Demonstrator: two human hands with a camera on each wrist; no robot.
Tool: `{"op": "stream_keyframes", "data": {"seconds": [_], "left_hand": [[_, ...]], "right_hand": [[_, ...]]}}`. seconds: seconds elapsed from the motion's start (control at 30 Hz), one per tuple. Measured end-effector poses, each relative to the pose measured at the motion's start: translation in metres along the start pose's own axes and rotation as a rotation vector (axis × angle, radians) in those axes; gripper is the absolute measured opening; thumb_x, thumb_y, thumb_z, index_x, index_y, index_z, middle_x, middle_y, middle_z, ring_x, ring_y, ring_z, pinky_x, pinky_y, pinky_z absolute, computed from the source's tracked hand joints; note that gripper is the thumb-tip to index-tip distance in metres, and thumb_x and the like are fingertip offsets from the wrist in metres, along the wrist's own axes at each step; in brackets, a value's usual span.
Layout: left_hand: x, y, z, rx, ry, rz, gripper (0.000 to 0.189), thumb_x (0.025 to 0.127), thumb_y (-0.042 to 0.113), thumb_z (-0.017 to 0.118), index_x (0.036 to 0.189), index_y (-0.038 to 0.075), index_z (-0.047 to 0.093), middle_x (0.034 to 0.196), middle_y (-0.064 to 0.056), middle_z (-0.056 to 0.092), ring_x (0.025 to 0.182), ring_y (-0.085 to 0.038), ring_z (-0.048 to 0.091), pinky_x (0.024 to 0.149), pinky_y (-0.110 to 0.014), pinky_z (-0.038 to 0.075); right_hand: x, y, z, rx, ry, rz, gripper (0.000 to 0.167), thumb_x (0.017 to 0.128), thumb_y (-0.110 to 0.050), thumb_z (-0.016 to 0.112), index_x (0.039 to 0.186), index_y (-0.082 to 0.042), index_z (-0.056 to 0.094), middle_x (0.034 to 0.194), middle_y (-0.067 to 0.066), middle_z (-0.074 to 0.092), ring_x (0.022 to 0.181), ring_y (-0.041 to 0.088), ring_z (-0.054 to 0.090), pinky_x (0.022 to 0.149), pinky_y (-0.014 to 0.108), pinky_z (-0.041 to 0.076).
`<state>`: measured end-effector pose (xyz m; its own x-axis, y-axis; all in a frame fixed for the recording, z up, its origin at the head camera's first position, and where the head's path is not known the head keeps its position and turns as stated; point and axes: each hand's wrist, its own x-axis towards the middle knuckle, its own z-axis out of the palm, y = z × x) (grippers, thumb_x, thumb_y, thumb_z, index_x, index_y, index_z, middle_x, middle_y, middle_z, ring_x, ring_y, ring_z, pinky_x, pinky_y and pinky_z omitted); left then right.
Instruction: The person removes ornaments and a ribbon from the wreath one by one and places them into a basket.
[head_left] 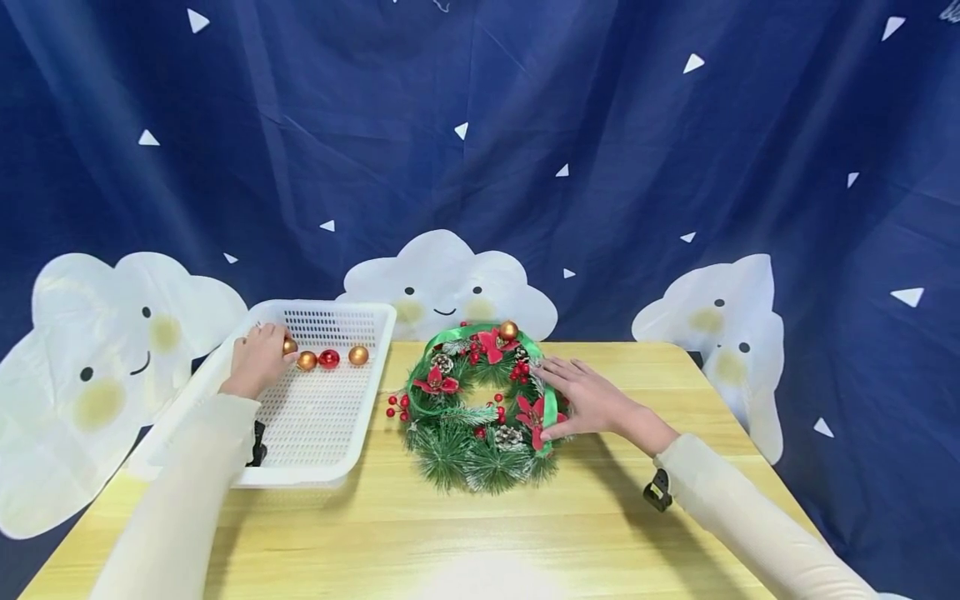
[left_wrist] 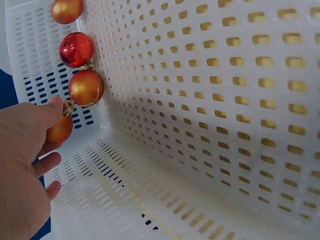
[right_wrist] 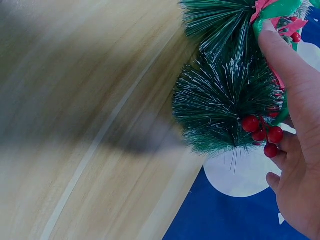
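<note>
My left hand (head_left: 258,360) reaches into the white plastic basket (head_left: 378,358) and pinches a gold bauble (left_wrist: 60,130) between thumb and fingers. A second gold bauble (left_wrist: 86,87), a shiny red bauble (left_wrist: 76,49) and another gold bauble (head_left: 358,356) lie in a row beside it at the basket's far end. My right hand (head_left: 592,402) rests on the right side of the green wreath (head_left: 491,462), thumb on the green ribbon (right_wrist: 282,8) by a red flower. One gold bauble (head_left: 508,330) sits at the wreath's top.
The wooden table (head_left: 420,533) carries the basket at left and the wreath in the middle. Pine cones (head_left: 508,435), red berries (right_wrist: 259,131) and red flowers (head_left: 437,382) decorate the wreath. A dark blue curtain (head_left: 510,192) with clouds hangs behind the table.
</note>
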<state>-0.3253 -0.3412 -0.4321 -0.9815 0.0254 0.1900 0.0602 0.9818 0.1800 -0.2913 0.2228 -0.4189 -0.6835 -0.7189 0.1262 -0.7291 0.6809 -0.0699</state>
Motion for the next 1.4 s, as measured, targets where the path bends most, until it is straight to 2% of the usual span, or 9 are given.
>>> {"op": "stream_keyframes", "data": {"seconds": [0.13,0.3,0.53,0.93,1.13,1.4], "left_hand": [[0.0,0.001,0.003,0.017,-0.008,-0.007,0.036,0.099,0.018,0.06,0.121,-0.008,0.05,0.125,-0.033,0.051,0.12,-0.052,0.044,0.096,-0.069,0.035],[-0.001,0.001,0.006,0.018,-0.023,-0.004,0.035,0.098,0.017,0.062,0.12,-0.008,0.051,0.124,-0.033,0.051,0.118,-0.052,0.044,0.094,-0.069,0.036],[-0.002,-0.001,0.011,-0.024,-0.063,-0.018,0.037,0.098,0.017,0.062,0.122,-0.008,0.052,0.125,-0.032,0.053,0.114,-0.052,0.042,0.094,-0.07,0.033],[-0.001,0.002,0.012,-0.09,-0.058,-0.025,0.032,0.1,0.017,0.062,0.122,-0.005,0.054,0.126,-0.03,0.054,0.114,-0.051,0.042,0.093,-0.069,0.031],[-0.001,0.004,0.009,-0.08,-0.048,-0.015,0.031,0.098,0.016,0.064,0.12,-0.005,0.055,0.125,-0.031,0.058,0.114,-0.053,0.045,0.094,-0.07,0.033],[0.001,0.0,0.014,-0.071,-0.046,0.013,0.03,0.097,0.014,0.064,0.117,-0.006,0.054,0.119,-0.032,0.061,0.11,-0.053,0.049,0.09,-0.07,0.037]], "right_hand": [[0.0,-0.001,0.0,-0.002,0.0,0.002,0.109,0.075,-0.067,0.078,0.157,-0.007,0.039,0.16,0.023,0.038,0.151,0.042,0.033,0.12,0.063,0.025],[0.001,-0.002,0.0,-0.006,-0.009,0.005,0.11,0.075,-0.068,0.077,0.157,-0.007,0.037,0.16,0.022,0.038,0.151,0.041,0.032,0.121,0.062,0.024],[0.004,-0.002,0.001,-0.01,-0.017,0.004,0.109,0.076,-0.068,0.077,0.157,-0.007,0.037,0.161,0.023,0.037,0.152,0.04,0.031,0.121,0.062,0.024],[0.003,-0.004,-0.002,0.001,-0.031,0.02,0.109,0.076,-0.068,0.077,0.157,-0.006,0.037,0.161,0.023,0.037,0.152,0.04,0.03,0.121,0.063,0.022],[0.003,-0.004,-0.002,0.005,-0.027,0.026,0.109,0.076,-0.067,0.078,0.157,-0.006,0.038,0.161,0.022,0.037,0.152,0.04,0.03,0.122,0.063,0.021],[0.003,-0.003,-0.001,-0.003,-0.032,0.026,0.109,0.076,-0.067,0.077,0.157,-0.006,0.038,0.161,0.022,0.037,0.152,0.04,0.03,0.122,0.062,0.021]]}}
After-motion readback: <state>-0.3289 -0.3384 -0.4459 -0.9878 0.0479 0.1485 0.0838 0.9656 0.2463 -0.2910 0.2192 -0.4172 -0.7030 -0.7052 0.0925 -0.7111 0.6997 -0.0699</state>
